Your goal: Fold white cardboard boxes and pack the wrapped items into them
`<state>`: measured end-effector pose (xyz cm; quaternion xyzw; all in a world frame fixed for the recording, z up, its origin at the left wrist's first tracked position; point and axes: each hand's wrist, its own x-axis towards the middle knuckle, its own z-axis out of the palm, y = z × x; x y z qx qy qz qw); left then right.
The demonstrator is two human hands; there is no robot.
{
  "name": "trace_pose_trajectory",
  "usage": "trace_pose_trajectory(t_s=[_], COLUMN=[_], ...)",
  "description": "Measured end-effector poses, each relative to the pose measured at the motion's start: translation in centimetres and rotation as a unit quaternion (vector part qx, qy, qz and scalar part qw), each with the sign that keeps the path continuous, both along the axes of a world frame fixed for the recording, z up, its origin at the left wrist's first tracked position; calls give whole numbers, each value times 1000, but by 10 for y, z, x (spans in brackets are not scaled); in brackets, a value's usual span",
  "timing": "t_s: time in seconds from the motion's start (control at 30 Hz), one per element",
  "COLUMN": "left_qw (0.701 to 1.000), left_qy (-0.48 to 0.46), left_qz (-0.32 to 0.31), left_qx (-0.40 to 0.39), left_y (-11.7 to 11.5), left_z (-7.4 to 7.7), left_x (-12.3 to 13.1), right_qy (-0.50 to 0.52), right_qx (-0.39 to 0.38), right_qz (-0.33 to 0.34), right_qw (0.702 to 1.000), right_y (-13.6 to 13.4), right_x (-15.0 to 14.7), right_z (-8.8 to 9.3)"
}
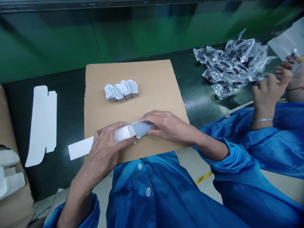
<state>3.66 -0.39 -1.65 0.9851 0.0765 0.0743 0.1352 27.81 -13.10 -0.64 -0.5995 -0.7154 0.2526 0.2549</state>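
My left hand point(106, 142) is wrapped round a long narrow white cardboard box point(80, 148) whose end points toward my right hand. At that end sits a small grey-white wrapped packet point(142, 128), partly at the box's opening. The fingers and thumb of my right hand point(166, 125) grip the packet's far end; how deep it reaches into the box cannot be seen. Both hands are over a brown cardboard sheet point(154, 85). Beyond them, several white paper-wrapped pieces point(121, 91) lie side by side in a row on the sheet.
A flat white box blank point(41, 126) lies on the dark table point(68, 95) at left. A carton point(14, 196) with white pieces stands at the left edge. Several clear plastic bags with dark contents point(232, 63) are piled at right, beside a co-worker's hands point(270, 88).
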Motion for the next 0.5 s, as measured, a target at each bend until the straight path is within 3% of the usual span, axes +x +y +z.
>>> trace_pose_trajectory(t_s=[0.13,0.23,0.37,0.43,0.5], left_qw=[1000,998,995,992,988], left_qy=[3,-32,-63,-85,-117], left_qz=[-3,23,48,58,54], left_qx=[21,46,57,69,85], left_y=[-9,-16,-19,-20,-25], left_z=[-5,-9,-12,-15,-16], left_x=[1,2,2,4,9], right_qy=[-140,-140,64,224,356], right_qx=[40,90,107,54,-3], right_qz=[53,18,-122,-196,-214], right_qw=[988,986,985,953,910], right_y=[7,8,3,1,1], right_x=[-24,-39,-52,-58,-67], right_z=[2,-9,-24,-27,-28])
